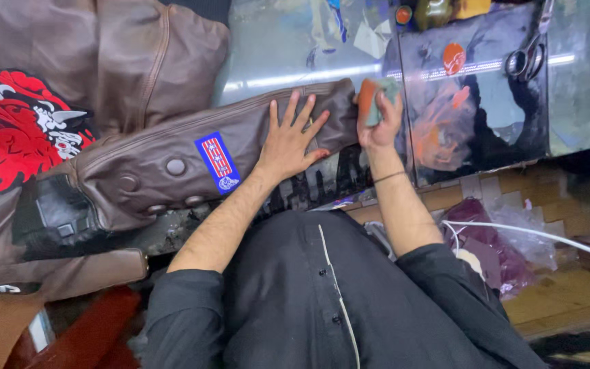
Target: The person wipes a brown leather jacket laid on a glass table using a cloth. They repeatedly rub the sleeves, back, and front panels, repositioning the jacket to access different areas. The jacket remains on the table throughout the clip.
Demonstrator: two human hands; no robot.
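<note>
Nearest, at six o'clock, is the person's own black button shirt (322, 301), smooth cloth with a pale line running down its front, sleeves rolled to the elbows. At four o'clock beside it a white cable (534, 234) crosses a crumpled clear plastic bag (513, 246) with dark maroon cloth inside, lying on worn wooden boards (568, 294).

Further out, the left hand (289, 140) lies flat with fingers spread wide, palm pressing on the brown leather sleeve (172, 160). The sleeve stretches from nine o'clock toward the middle, soft and creased, with a stitched seam along its upper edge, round covered snaps (175, 166) and a blue rectangular patch (217, 162) with red and white stripes. Its cuff end sits just beside the right hand (379, 123), which is curled around a small sponge (375, 101), orange on one side and grey-green on the other, held upright against the cuff; a thin band circles that wrist.

At ten o'clock the rest of the jacket (138, 55) is heaped, matte brown, with a bold red, white and black embroidered figure (15, 130) on it.

Everything rests on the counter (582, 102), a glossy glass-like top over faded pictures, catching a bright strip of lamp glare. At one o'clock lie steel scissors (528, 55), and a round orange sticker (453, 58) sits nearer twelve.
</note>
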